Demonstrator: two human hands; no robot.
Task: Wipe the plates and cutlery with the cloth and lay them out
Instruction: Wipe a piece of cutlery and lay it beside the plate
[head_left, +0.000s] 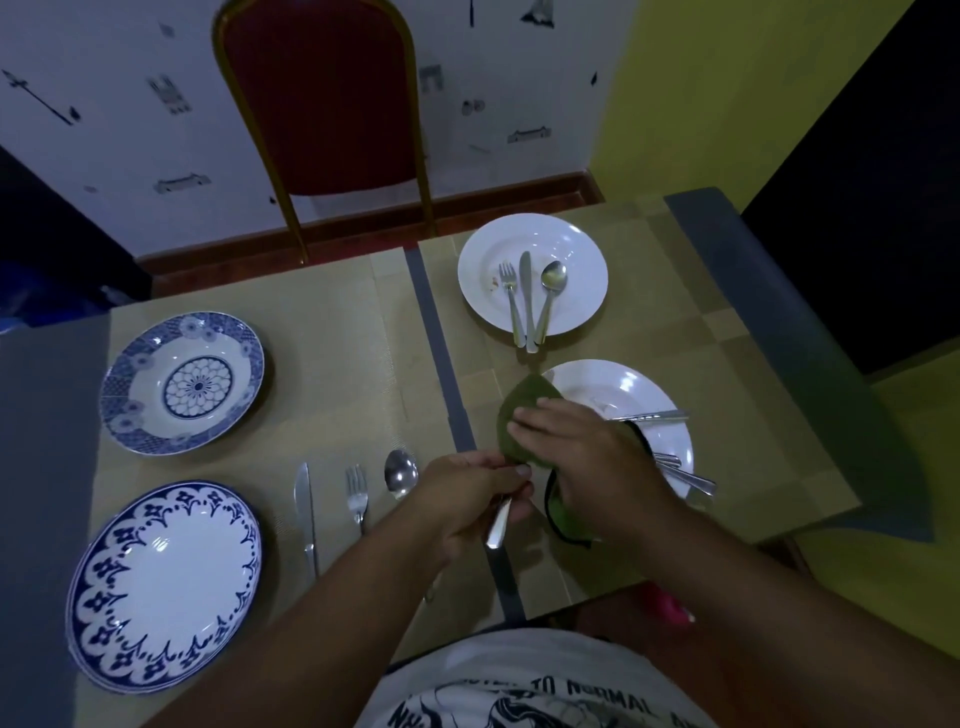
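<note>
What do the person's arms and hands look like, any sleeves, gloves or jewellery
Both forearms are bare right up to the bottom of the picture, with no sleeves showing. The left hand and the right hand wear no gloves, and no rings, watch or bracelet show. Below the arms is a light T-shirt with dark printed lettering and a drawing.

The cloth (522, 415) is olive green with a dark edge. Two plates are plain white: the far plate (576, 260) and the near plate (623, 387). A bowl plate (183, 382) has a blue floral medallion and a patterned blue rim; the plate (163, 584) nearer the person is white with a dark blue scalloped border. The placemats (332, 332) are tan, the chair (322, 98) red with a gold frame, and the cutlery (530, 296) silver.
</note>
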